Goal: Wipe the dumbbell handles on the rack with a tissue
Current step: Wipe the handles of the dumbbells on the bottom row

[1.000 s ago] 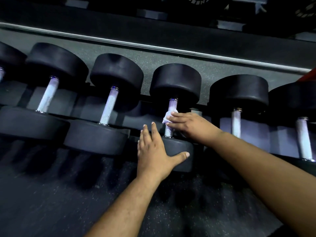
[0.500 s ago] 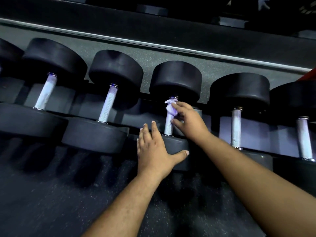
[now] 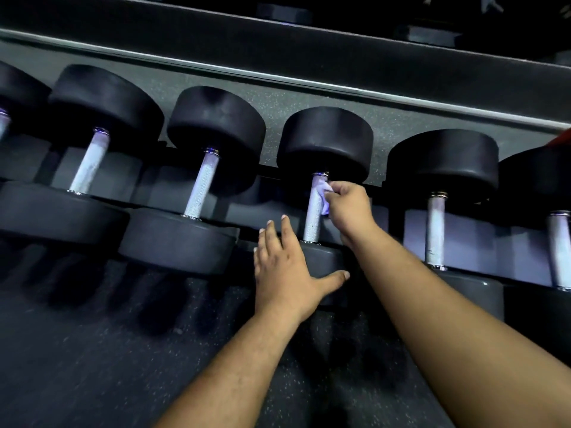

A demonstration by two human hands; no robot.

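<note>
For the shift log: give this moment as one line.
right hand presses tissue on handle, upper end | left hand flat on near dumbbell head

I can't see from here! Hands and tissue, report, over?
Right hand pinches crumpled white tissue against knurled metal dumbbell handle. Left hand flat on its near black weight head. Nothing blocking.
</note>
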